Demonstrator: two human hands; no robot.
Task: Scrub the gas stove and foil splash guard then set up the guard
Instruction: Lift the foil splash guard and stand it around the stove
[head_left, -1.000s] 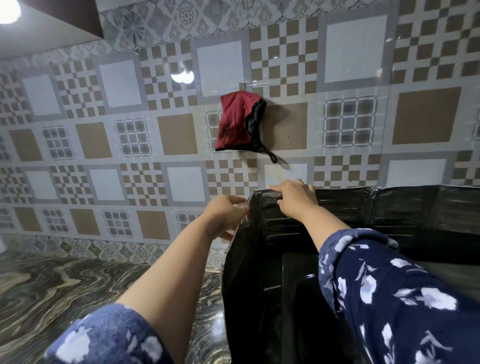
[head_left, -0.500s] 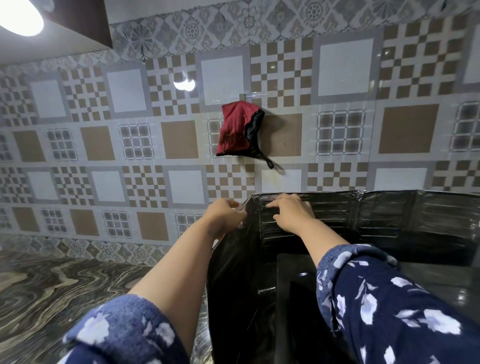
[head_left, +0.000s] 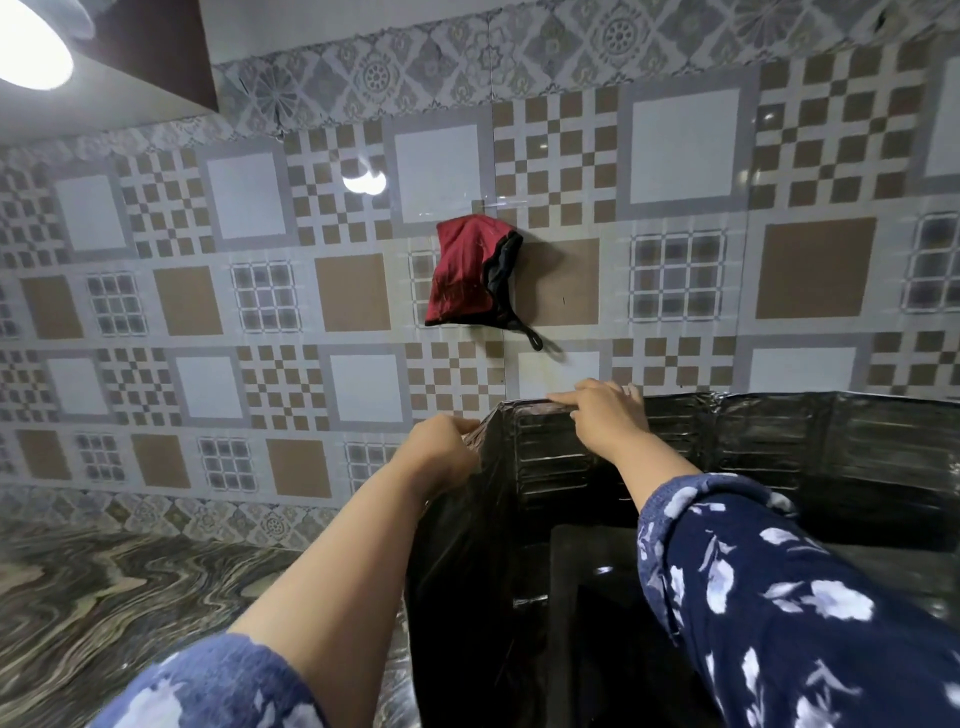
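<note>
— Left hand (head_left: 441, 457)?
— Curled over the top edge of the foil splash guard (head_left: 779, 457), at the guard's left side panel, just at nine o'clock of the corner fold. Fingers wrapped out of sight behind the rim, so gripping, most likely to steady that panel upright.

— And the right hand (head_left: 605, 418)?
— Draped on the rim of the back panel, at three o'clock of the same corner. Fingers bent over the top edge, index stretched along it toward the fold. Holding the rim, probably pinning the back panel close to the tiled wall (head_left: 260, 312) while the other hand squares the side.

— Where exactly is the guard?
— Standing on the counter (head_left: 104, 597), bent into walls around the gas stove (head_left: 587, 597): back panel along twelve o'clock, side panel down the nine o'clock edge. Dark and glossy, ridged. Right end cut off by the frame, so impossible to tell how it finishes there.

— Why both hands at one corner?
— Thin foil flops; gripping each side of the crease looks like the way to set the angle. Seems the setting-up stage.

— Anything else?
— Red cloth (head_left: 467, 275) hanging on the wall at twelve o'clock above the hands, well apart from them.
</note>
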